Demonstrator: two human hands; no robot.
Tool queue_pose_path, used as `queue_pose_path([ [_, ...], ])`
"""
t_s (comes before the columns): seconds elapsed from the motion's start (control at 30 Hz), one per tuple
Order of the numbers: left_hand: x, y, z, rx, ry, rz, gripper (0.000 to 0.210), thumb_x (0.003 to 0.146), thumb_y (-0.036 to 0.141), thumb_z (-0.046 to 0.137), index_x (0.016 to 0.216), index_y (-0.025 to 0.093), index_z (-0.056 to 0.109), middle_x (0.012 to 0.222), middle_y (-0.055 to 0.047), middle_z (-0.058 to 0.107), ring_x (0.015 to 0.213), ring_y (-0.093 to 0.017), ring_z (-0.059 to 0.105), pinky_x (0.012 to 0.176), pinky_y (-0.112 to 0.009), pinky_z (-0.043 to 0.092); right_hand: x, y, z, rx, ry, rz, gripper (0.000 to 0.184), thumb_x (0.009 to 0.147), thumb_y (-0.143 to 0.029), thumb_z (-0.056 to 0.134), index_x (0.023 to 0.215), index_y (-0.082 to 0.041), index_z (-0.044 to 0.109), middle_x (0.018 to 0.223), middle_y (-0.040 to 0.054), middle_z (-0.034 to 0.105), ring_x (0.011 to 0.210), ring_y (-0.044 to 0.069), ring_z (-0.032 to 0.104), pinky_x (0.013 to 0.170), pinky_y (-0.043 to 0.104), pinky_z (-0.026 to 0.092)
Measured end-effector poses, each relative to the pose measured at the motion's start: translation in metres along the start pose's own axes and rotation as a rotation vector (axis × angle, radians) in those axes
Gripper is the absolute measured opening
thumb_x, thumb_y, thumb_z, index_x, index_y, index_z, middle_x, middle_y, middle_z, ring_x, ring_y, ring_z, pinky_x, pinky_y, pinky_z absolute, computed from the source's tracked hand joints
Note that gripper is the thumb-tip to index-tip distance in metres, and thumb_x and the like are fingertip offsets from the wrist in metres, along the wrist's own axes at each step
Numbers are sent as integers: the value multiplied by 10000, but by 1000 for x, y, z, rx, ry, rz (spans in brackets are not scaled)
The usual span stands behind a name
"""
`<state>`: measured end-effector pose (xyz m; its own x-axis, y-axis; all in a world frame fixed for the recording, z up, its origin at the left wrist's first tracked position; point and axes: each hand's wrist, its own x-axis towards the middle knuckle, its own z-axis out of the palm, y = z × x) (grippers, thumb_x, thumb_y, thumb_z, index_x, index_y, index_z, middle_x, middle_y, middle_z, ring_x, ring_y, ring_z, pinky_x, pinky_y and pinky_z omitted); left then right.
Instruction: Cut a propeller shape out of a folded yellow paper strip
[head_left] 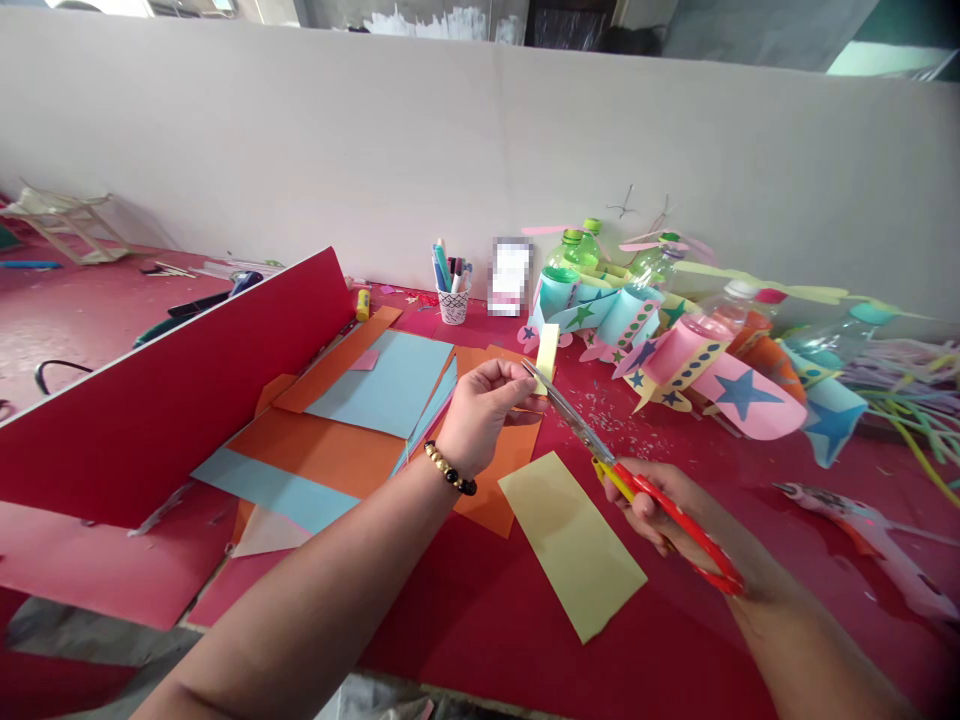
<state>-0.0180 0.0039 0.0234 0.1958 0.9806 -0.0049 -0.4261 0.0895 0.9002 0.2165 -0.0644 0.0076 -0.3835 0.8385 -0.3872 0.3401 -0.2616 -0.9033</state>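
Bare left forearm [315,590] stretches up from the bottom edge, nearest the camera, a beaded bracelet [450,470] at its wrist. Its left hand [487,410] pinches a narrow pale yellow paper strip [550,345] near the lower end, thumb against fingers, so the strip lies at the fingertips, to their right and rising past them on the far side. The strip's long axis stands nearly upright in the view, leaning slightly right at the top. Scissors [634,480] with red and yellow handles slant across that axis, tips pointing forward and left, meeting the strip's lower part right by the left fingertips; whether the blades straddle the paper cannot be told. Fingers of the right hand [686,495] curl around the handles. The left hand is nearer the strip; the right reaches it only through the blades. Between the forearms, a pale yellow rectangular sheet [574,545] lies flat on the red tabletop [465,620].
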Motion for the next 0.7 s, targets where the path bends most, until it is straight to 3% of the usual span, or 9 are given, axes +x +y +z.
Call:
queue_pose_path([
  [0.3,0,0,0,20,7,-16,181,729,286,692,756,160,564,712,-2,620,639,-121,647,619,-257,535,1,4,-2,18,-3,-38,433,779,-626,573,831,-202,498,555,-86,271,446,64,186,396,214,174],
  [0.5,4,9,-11,94,102,32,234,747,409,650,810,192,590,803,-5,603,637,-92,571,508,-186,455,-1,-9,3,-18,-62,-13,499,722,-671,613,771,-189,493,587,-68,328,458,57,220,395,214,170],
  [0.7,11,10,-17,144,69,5,167,689,281,682,694,168,559,689,13,538,635,-79,517,555,-177,441,-3,-15,7,-39,-94,7,519,718,-691,599,773,-188,483,566,-79,308,456,54,207,397,212,136],
])
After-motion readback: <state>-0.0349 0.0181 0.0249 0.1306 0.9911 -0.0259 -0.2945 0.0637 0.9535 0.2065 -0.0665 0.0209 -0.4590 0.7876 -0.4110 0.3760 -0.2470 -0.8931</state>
